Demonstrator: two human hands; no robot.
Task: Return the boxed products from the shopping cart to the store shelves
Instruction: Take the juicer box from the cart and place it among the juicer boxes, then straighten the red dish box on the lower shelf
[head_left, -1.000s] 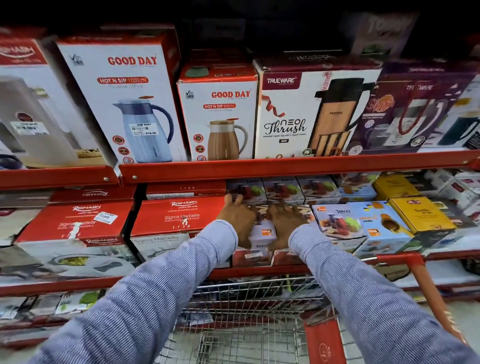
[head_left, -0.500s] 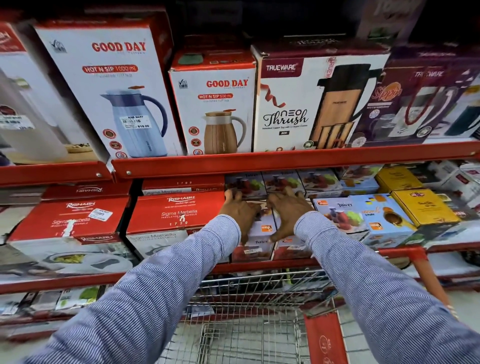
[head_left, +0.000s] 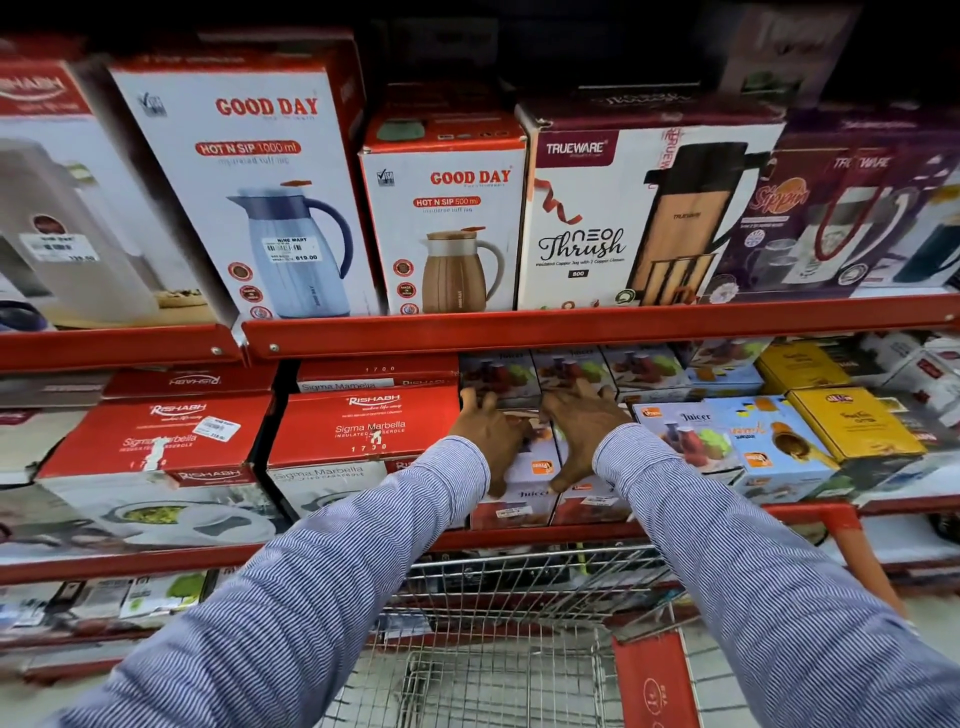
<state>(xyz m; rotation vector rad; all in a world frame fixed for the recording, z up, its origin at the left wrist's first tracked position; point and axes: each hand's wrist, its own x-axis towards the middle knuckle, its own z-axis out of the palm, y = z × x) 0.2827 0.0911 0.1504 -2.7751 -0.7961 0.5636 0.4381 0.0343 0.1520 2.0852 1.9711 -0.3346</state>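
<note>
Juicer boxes (head_left: 524, 467) are sitting side by side on the middle shelf (head_left: 519, 538), above the cart (head_left: 519, 597). Left hand (head_left: 491, 436) and right hand (head_left: 579, 431) are lying flat on their tops, fingers spread, thumbs hanging over the front edges.

One head-worn wide-angle view looks forward and slightly down from close in front of the shelves. The fingers (head_left: 480, 402) sit near frame centre, at arm's length. Above them runs the red upper shelf (head_left: 571, 325), bowed by the lens; below them, at the bottom edge, is the wire shopping cart (head_left: 498, 670).
</note>
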